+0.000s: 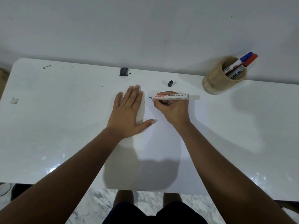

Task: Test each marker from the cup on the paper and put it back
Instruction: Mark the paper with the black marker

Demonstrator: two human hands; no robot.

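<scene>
Head view: right hand [172, 110] clenched around white uncapped permanent marker [171, 96], barrel lying across the fingers, black tip on white paper sheet [161, 143]. Left hand [127, 113] flat, fingers spread, on the paper's left edge. Black cap [170, 83] loose toward the white table's [64, 118] far edge. Tan cylindrical cup [216, 83] near far-right corner, with blue-capped marker [242, 59] and red-capped marker [248, 61].

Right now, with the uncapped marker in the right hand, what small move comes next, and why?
Probably lower the marker tip onto the paper and draw a short stroke. The right hand holds it uncapped, the left hand pins the sheet flat, and no test mark shows yet.
</scene>
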